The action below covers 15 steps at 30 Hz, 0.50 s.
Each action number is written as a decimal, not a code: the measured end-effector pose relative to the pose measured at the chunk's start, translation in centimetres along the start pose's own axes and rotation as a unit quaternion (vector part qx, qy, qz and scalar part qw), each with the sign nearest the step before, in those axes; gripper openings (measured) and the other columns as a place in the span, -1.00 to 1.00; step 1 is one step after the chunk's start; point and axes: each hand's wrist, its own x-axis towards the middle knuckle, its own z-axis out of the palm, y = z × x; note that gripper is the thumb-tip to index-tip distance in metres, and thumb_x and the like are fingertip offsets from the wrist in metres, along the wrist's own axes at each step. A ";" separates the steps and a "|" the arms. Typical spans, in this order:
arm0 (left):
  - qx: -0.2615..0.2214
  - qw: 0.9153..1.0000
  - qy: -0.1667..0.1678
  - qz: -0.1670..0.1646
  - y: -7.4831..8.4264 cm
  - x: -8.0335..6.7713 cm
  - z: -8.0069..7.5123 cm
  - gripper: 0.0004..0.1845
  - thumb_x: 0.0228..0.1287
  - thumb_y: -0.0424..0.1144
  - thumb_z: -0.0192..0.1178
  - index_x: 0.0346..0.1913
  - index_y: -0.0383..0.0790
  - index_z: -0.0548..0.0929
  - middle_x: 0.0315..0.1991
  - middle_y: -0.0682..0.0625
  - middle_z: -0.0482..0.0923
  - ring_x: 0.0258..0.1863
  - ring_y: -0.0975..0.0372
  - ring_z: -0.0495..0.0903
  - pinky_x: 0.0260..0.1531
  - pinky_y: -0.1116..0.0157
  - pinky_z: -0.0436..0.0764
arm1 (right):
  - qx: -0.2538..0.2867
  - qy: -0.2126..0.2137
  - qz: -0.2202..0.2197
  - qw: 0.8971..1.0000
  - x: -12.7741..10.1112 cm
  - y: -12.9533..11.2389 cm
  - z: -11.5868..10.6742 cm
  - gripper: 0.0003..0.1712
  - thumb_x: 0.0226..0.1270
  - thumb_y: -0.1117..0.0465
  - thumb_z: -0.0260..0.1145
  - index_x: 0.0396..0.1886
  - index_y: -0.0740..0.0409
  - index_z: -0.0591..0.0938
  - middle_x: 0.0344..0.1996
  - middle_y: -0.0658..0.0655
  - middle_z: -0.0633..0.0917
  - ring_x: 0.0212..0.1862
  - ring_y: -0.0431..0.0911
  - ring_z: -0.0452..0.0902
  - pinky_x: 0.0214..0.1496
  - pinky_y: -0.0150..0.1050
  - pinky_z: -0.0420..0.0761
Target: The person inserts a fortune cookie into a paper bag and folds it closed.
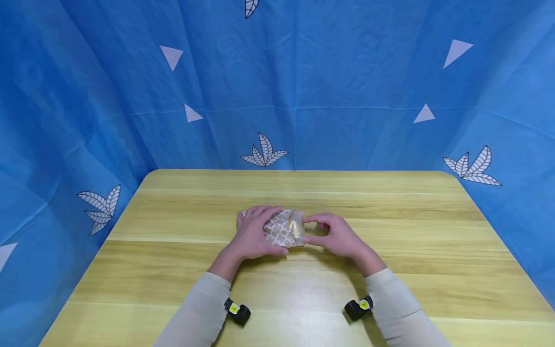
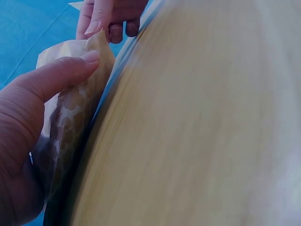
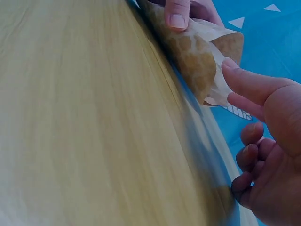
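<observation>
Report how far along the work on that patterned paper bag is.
Done: the patterned paper bag lies on the wooden table, partly folded or curled. In hand: the left hand holds it down while the right hand pinches its open end. Left: it is not yet flat or closed.

- Both arms wear long, close-fitting sleeves of pale beige cloth: left sleeve, right sleeve.
- A small black camera sits under the left wrist, bearing a yellow-green round sticker.
- A matching black camera with the same sticker sits under the right wrist.
- Both hands are bare.
</observation>
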 end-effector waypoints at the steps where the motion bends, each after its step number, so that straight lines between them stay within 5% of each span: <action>1: 0.000 1.000 0.000 0.000 0.0 0.0 0.0 0.20 -0.39 0.34 0.59 0.49 0.18 0.34 0.38 0.02 0.34 0.38 0.03 0.17 0.35 -0.27 -0.23 | 0.000 0.000 -0.003 1.000 0.1 0.0 0.1 -0.49 0.16 0.06 0.56 0.13 0.01 0.70 -0.42 0.19 0.48 -0.31 0.00 0.34 -0.29 -0.15 0.41; 15: 0.017 1.000 0.000 0.007 0.6 0.0 0.1 0.19 -0.36 0.36 0.57 0.49 0.18 0.33 0.39 0.01 0.33 0.38 0.03 0.17 0.34 -0.30 -0.21 | 0.009 -0.015 -0.010 1.000 1.0 -0.3 1.2 -0.47 0.18 0.08 0.55 0.17 0.02 0.68 -0.41 0.12 0.51 -0.31 -0.03 0.36 -0.29 -0.17 0.43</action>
